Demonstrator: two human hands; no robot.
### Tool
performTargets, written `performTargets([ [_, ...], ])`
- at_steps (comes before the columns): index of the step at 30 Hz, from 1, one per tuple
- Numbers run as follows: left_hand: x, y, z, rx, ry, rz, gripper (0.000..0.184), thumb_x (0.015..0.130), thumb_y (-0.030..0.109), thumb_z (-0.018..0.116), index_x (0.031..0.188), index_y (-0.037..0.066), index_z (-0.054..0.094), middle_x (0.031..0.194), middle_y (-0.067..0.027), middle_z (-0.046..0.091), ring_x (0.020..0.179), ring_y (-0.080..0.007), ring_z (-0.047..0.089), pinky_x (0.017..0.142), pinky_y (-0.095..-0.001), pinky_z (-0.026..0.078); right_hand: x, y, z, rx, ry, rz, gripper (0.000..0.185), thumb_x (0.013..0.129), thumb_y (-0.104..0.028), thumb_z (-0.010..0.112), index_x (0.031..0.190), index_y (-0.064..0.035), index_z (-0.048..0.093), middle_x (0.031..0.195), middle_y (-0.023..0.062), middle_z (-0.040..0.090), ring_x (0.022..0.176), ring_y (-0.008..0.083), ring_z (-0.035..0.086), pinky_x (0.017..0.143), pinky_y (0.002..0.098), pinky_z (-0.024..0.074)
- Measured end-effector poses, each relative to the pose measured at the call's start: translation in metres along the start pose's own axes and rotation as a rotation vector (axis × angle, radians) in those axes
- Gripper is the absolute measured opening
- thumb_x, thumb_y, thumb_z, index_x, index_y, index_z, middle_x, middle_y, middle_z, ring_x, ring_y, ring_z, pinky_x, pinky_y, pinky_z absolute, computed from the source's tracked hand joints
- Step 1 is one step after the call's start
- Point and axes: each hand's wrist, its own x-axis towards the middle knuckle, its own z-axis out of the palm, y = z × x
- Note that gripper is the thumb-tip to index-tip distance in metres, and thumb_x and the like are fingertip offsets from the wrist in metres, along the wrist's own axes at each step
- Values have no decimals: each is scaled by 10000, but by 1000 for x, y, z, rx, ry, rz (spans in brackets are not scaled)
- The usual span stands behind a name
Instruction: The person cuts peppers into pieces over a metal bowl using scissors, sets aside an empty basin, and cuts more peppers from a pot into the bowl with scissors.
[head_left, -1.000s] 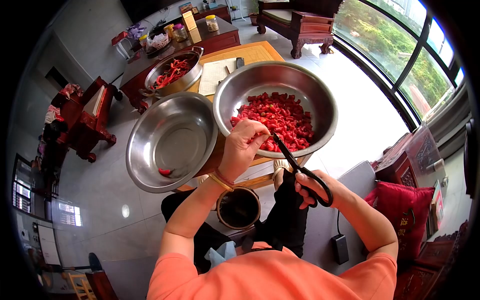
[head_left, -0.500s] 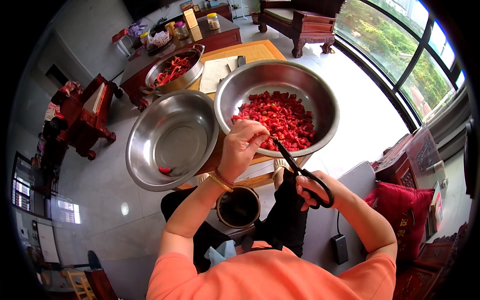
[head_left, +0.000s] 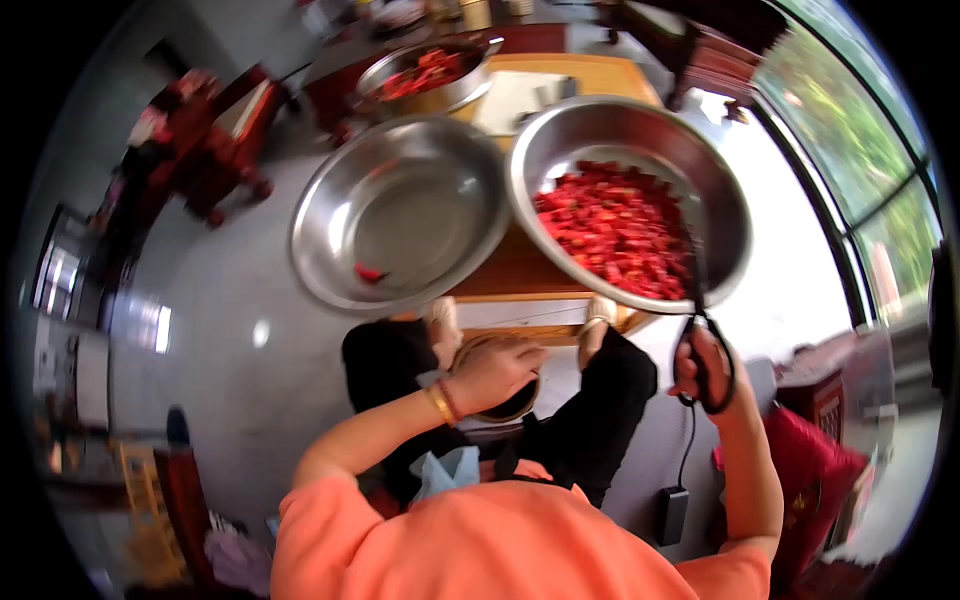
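My right hand (head_left: 705, 362) grips black-handled scissors (head_left: 697, 270), their blades pointing away over the right rim of a large steel basin (head_left: 735, 235). In that basin lies a heap of cut red chilli pieces (head_left: 622, 225). My left hand (head_left: 498, 372) is over a dark round bin (head_left: 518, 405) between my knees, its fingers drawn together. Whether a small piece is between the fingertips I cannot make out. A second steel basin (head_left: 310, 240) stands to the left, with one red chilli (head_left: 370, 272) in it.
Behind the basins, a steel pot (head_left: 435, 105) holds whole red chillies (head_left: 428, 74). A pale sheet (head_left: 512, 100) lies on the wooden table (head_left: 600, 70). A black power adapter (head_left: 672, 515) and a red cushion (head_left: 815, 460) are at the right. Large windows (head_left: 830, 110) line that side.
My left hand has moved down from the chilli basin to over the bin. The scissors have swung upright at the basin's right side. The view has shifted, with some blur.
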Motion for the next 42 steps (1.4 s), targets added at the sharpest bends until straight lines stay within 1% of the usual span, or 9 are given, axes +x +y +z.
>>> performTargets([
  [3, -21, 5, -5, 59, -173, -44, 150, 776, 144, 600, 913, 85, 606, 861, -68, 579, 794, -248, 589, 700, -357, 473, 3, 4, 4, 21, -2, -28, 408, 904, -438, 417, 715, -80, 464, 525, -24, 394, 404, 80, 375, 460, 254, 468],
  [7, -11, 8, -86, -141, -57, 11, 84, 804, 126, 581, 849, 67, 620, 774, -60, 578, 742, -226, 586, 652, -315, 463, 2, 14, -1, 30, -28, -118, 400, 919, -428, 410, 780, -58, 474, 530, -12, 403, 401, 84, 383, 439, 249, 458],
  [11, 0, -35, -172, -99, 82, -295, 102, 819, 117, 567, 848, 54, 642, 754, -80, 580, 714, -204, 583, 630, -297, 453, 0, 15, -1, 67, -34, -171, 387, 922, -419, 411, 789, -62, 480, 531, -16, 407, 403, 81, 391, 439, 248, 457],
  [19, 3, -135, -166, 455, -697, -618, 191, 723, 142, 641, 901, 74, 626, 860, -103, 632, 865, -288, 592, 763, -390, 455, -7, 11, 2, 86, -53, -176, 386, 924, -426, 411, 816, -62, 481, 539, -15, 421, 403, 81, 398, 446, 250, 460],
  [23, 13, -142, -153, 657, -754, -496, 119, 731, 140, 573, 787, 61, 642, 822, -136, 642, 816, -297, 621, 691, -385, 490, -11, 11, -2, 92, -41, -154, 387, 918, -431, 419, 808, -64, 476, 561, -15, 437, 406, 84, 397, 456, 257, 465],
  [34, 6, -164, -156, 702, -575, -401, 58, 734, 68, 554, 778, 35, 573, 732, -145, 581, 727, -335, 578, 646, -404, 470, -15, 14, -3, 99, -91, -198, 367, 904, -377, 457, 786, -33, 497, 581, -3, 438, 432, 72, 426, 486, 249, 507],
  [37, 20, -148, -167, 515, -241, -363, 59, 728, 70, 553, 769, 27, 551, 710, -143, 562, 713, -333, 569, 647, -403, 468, -17, 14, -4, 107, -118, -199, 361, 897, -377, 479, 797, -31, 507, 591, 4, 443, 436, 78, 431, 498, 260, 514],
  [38, 33, -137, -175, 402, -226, -406, 49, 753, 56, 543, 743, 20, 512, 728, -112, 575, 692, -242, 592, 635, -338, 480, -17, 15, -3, 122, -123, -192, 361, 896, -378, 481, 797, -32, 506, 592, 4, 443, 436, 78, 431, 499, 262, 515],
  [42, 61, -116, -173, -277, 73, -491, 49, 805, 17, 519, 770, 31, 488, 777, -48, 578, 730, -99, 570, 667, -233, 476, -11, 19, 2, 137, -198, -205, 358, 896, -376, 485, 796, -32, 506, 591, 5, 441, 436, 79, 431, 501, 268, 518],
])
